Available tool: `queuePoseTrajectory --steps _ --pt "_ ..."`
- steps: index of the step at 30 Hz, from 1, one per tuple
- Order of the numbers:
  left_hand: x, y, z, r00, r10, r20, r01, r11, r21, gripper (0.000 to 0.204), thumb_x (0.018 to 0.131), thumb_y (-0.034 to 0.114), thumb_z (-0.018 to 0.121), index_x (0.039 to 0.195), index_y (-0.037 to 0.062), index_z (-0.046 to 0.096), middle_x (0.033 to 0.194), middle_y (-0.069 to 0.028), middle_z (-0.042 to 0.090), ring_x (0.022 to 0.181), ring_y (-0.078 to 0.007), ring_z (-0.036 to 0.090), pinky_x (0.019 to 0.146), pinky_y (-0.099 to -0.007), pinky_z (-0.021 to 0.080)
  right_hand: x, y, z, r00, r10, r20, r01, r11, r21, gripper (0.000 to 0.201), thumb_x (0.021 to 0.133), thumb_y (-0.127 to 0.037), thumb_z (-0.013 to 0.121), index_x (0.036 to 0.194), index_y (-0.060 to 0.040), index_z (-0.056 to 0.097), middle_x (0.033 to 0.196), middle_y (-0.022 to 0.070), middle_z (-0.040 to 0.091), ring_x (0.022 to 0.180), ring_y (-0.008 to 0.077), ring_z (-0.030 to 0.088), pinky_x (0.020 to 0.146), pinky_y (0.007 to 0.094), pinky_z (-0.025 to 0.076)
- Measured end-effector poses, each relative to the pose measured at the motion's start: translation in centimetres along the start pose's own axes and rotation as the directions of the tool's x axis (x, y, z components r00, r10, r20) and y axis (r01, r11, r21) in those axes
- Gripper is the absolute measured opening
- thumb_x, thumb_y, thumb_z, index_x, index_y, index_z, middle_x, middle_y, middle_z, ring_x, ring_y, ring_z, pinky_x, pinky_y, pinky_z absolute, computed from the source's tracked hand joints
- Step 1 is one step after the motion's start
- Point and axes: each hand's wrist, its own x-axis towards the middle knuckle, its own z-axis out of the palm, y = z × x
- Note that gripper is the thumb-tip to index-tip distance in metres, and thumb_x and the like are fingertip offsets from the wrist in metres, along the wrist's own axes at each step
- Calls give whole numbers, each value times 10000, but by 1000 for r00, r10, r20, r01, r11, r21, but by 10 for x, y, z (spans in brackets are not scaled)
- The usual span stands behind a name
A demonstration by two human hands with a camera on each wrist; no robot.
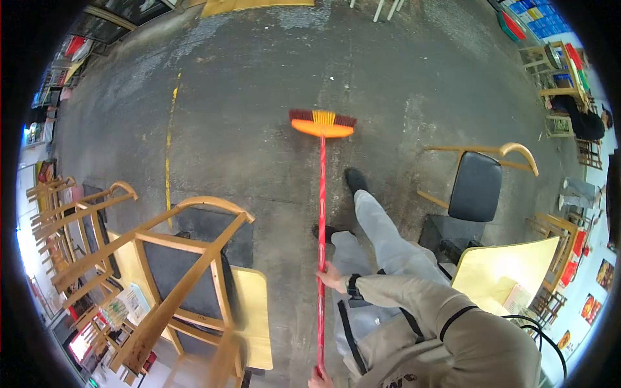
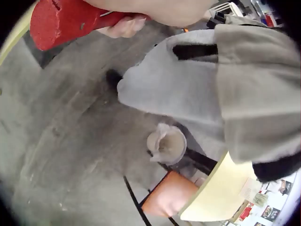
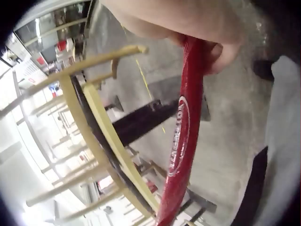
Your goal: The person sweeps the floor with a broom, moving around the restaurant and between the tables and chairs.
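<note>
A broom with an orange head (image 1: pixel 322 129) and dark red and yellow bristles lies against the grey floor ahead of the feet. Its long red handle (image 1: pixel 322 194) runs straight back toward the body. Partway along it, my right hand (image 1: pixel 333 278) grips the handle, with a dark band on the wrist. My left hand (image 1: pixel 320 379) holds the handle near its rear end, at the bottom edge of the head view. In the left wrist view the thick red end cap (image 2: pixel 59 23) sticks out past the fingers. White lettering shows on the handle (image 3: pixel 181 127) in the right wrist view.
Wooden chairs (image 1: pixel 187 258) rest upside down on a pale table (image 1: pixel 257 317) at left. At right stand a black-seated chair (image 1: pixel 476 187) and another table (image 1: pixel 504 271). A lined bin (image 2: pixel 167 145) and an orange stool (image 2: pixel 169 194) show in the left wrist view.
</note>
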Motion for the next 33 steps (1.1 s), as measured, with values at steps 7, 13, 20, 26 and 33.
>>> queuePoseTrajectory --steps 7,13,20,26,33 --pt "140 216 38 899 404 -167 -400 915 60 386 926 416 418 882 69 580 677 -227 603 621 -425 590 535 -518 445 147 -150 -153 768 -511 -386 584 806 96 448 799 -122 608 1204 -13 451 883 109 618 696 187 602 610 347 502" --pt "196 481 40 741 658 -137 -640 753 154 409 926 431 412 831 55 544 669 -224 607 618 -423 595 544 -522 461 193 -327 -328 644 -462 -610 644 758 105 483 759 -87 645 1185 22 446 954 118 611 821 193 596 701 346 506" --pt "195 571 47 654 757 -17 -748 649 139 335 908 351 472 836 31 542 678 -258 599 666 -444 592 581 -529 463 195 -323 -417 797 -284 -533 484 828 282 587 804 -142 651 1292 -12 351 864 104 614 666 182 607 527 331 502" --pt "209 460 56 766 636 92 -642 751 156 361 916 384 441 867 35 520 710 -274 598 690 -464 581 600 -553 447 219 -214 -344 661 -467 -587 535 842 -67 569 780 -236 663 1257 -11 449 994 143 651 906 255 634 779 351 497" --pt "189 253 37 852 521 53 -523 841 137 437 903 444 455 866 18 547 711 -266 595 719 -459 582 614 -532 441 186 -81 -186 592 -623 -511 563 774 -290 532 772 -281 623 1232 -65 464 1000 188 633 951 361 599 809 418 480"
